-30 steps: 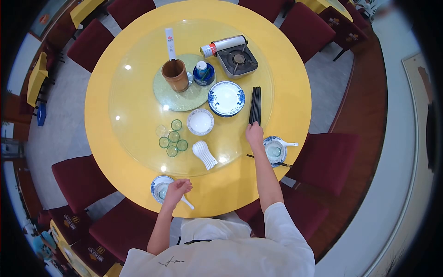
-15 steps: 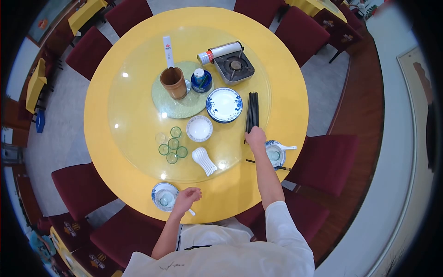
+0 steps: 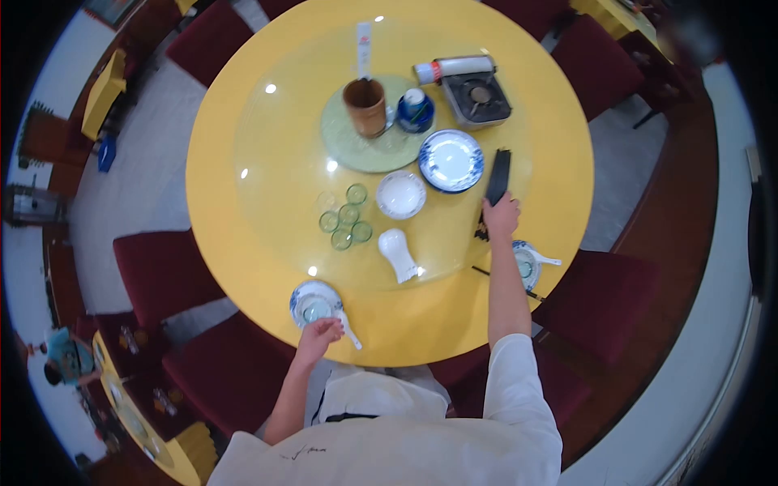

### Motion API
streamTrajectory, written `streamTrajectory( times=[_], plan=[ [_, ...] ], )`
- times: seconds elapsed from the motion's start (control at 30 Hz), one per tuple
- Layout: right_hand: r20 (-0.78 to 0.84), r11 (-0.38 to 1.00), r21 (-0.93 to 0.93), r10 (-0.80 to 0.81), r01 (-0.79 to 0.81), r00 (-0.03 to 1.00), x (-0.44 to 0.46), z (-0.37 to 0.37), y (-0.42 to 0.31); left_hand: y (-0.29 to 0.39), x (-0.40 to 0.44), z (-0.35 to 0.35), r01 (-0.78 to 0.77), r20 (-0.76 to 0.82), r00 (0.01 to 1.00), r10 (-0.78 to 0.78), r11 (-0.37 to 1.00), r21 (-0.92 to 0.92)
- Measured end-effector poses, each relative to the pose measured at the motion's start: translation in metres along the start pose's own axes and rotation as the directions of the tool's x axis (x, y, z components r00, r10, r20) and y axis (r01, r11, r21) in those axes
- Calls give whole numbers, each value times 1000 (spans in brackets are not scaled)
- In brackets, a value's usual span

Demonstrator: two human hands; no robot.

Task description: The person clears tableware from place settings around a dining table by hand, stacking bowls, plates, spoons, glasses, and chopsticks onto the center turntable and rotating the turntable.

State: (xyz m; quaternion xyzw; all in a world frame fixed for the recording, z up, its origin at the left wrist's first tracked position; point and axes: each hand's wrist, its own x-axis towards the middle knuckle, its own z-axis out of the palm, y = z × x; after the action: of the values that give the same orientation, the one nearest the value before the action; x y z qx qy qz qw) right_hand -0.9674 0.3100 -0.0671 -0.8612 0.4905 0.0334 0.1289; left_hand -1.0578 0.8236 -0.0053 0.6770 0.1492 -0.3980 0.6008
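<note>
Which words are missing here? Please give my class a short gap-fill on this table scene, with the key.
1. The right hand grips a bundle of black ____.
2. The tablecloth is ____.
3. In the picture, the green glasses stand to the ____ of the white bowl beside the plates.

Missing words: chopsticks; yellow; left.

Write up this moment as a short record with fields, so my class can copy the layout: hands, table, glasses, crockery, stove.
Right hand: gripping a bundle of black chopsticks
Left hand: at the left place setting; whether it touches anything is unclear
Table: round, yellow
Glasses: six, clustered left of the white bowl
Plates: blue and white, stacked
Spoons: white, nested, nearer the person than the bowl
Stove: beyond the plates
</note>
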Motion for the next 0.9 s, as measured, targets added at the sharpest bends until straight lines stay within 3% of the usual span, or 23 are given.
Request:
streamTrajectory(
  times=[0.1, 0.13, 0.17, 0.23, 0.3, 0.37, 0.47, 0.6, 0.7, 0.83, 0.9],
  plan=[
    [-52, 999, 15, -29, 30, 998, -8, -4, -4, 7, -12, -9, -25, -57, 998, 26, 999, 23],
    [-222, 992, 45, -103, 116, 970, -18, -2, -5, 3, -12, -16, -33, -74, 997, 38, 998, 59],
    [-198, 957, 190, -181, 219, 963, -40, -8, -7, 0, -15, -20, -43, -146, 988, 45, 999, 22],
    [-202, 794, 477, -318, 376, 927, -83, -26, -7, -15, -14, -39, -101, -251, 956, 153, 973, 206],
    [-174, 716, 565, -384, 411, 907, -151, -11, -4, -27, -14, -55, -84, -352, 920, 170, 966, 245],
    [67, 678, 703, -363, 214, 929, -237, 9, -9, -33, -17, -64, -76, -424, 889, 172, 970, 233],
    [291, 624, 770, -526, 130, 799, -348, 61, -15, -26, -19, -69, -99, -453, 847, 277, 920, 379],
    [281, 589, 772, -654, 239, 702, -422, 57, -67, -9, -16, -57, -219, -275, 818, 506, 715, 664],
    [264, 570, 775, -687, 275, 677, -432, 66, -96, -2, -4, -46, -189, -205, 812, 546, 579, 793],
    [289, 569, 786, -684, 242, 670, -423, 71, -112, -8, 10, -61, -250, -172, 828, 533, 627, 738],
    [550, 569, 796, -536, -206, 641, -414, 60, -120, 2, 2, -68, -254, -180, 894, 411, 794, 553]
  ],
)
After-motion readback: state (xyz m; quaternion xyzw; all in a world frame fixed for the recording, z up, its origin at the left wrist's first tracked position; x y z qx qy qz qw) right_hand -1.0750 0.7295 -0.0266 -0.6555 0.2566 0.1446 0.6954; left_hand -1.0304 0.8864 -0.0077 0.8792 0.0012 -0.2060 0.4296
